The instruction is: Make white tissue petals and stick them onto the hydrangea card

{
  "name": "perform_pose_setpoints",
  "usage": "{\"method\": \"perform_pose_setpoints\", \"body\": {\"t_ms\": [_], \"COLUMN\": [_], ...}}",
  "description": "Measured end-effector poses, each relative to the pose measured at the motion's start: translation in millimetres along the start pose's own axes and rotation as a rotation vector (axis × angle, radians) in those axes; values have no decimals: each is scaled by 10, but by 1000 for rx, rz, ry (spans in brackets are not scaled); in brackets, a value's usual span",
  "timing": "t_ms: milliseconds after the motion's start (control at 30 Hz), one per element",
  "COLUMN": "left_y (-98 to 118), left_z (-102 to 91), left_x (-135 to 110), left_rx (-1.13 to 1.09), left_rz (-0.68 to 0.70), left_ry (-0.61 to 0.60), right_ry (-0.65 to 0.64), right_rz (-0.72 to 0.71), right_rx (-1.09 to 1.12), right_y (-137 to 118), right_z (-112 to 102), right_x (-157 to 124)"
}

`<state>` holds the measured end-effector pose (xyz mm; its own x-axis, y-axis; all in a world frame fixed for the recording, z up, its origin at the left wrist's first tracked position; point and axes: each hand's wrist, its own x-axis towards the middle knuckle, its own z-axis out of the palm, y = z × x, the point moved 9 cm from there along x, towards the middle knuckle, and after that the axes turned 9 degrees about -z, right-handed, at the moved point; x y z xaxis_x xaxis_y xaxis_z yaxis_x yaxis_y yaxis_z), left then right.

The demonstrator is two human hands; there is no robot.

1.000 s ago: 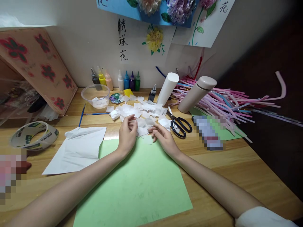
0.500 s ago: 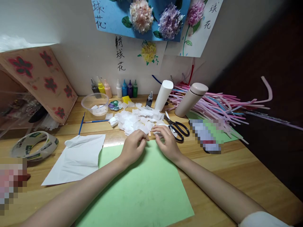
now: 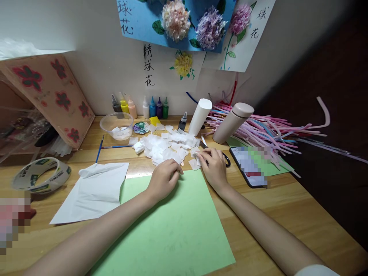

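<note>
My left hand [image 3: 165, 178] rests on the top edge of the green paper sheet [image 3: 172, 226], fingers curled in, tips at the near edge of the pile of small white paper squares [image 3: 165, 147]. Whether it holds a piece is hidden. My right hand [image 3: 213, 168] lies with bent fingers over the black-handled scissors [image 3: 227, 160]. Its fingertips touch loose white squares [image 3: 194, 164] at the pile's right side. What it grips under the palm I cannot see.
A white sheet [image 3: 92, 191], tape roll [image 3: 40, 174] and blue brush [image 3: 99, 149] lie at left. Behind the pile are a clear bowl [image 3: 116, 124], paint bottles [image 3: 143, 107], a white tube [image 3: 199, 117] and a beige flask [image 3: 232, 122]. A phone [image 3: 250, 166] and pipe cleaners [image 3: 267, 128] lie at right.
My right hand has slid right from the pile onto the scissors. My left hand came down to the green sheet's top edge and curled shut.
</note>
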<state>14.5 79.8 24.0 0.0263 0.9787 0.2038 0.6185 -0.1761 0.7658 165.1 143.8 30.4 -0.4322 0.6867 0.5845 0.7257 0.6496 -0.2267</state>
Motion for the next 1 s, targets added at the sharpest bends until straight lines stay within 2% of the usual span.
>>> {"method": "perform_pose_setpoints", "body": {"t_ms": [200, 333, 433, 567, 867, 933, 1000], "left_y": [-5, -75, -98, -116, -197, -160, -105], "left_z": [-3, -27, 3, 17, -72, -108, -139], "left_x": [0, 18, 31, 33, 47, 39, 24], "left_rx": [-15, -81, -71, -47, -143, -145, -156], "left_rz": [-5, -66, -72, -72, -144, -121, -84], "left_ry": [20, 63, 36, 24, 109, 136, 157], "right_ry": [34, -10, -64, -100, -89, -99, -67], "right_rz": [28, 73, 100, 141, 378, 363, 282], "right_rx": [446, 678, 781, 847, 904, 908, 847], "right_y": [-64, -152, -223, -237, 25, 12, -35], "right_z": [20, 90, 149, 199, 396, 426, 360], "right_x": [-2, -38, -67, -79, -154, -152, -121]}}
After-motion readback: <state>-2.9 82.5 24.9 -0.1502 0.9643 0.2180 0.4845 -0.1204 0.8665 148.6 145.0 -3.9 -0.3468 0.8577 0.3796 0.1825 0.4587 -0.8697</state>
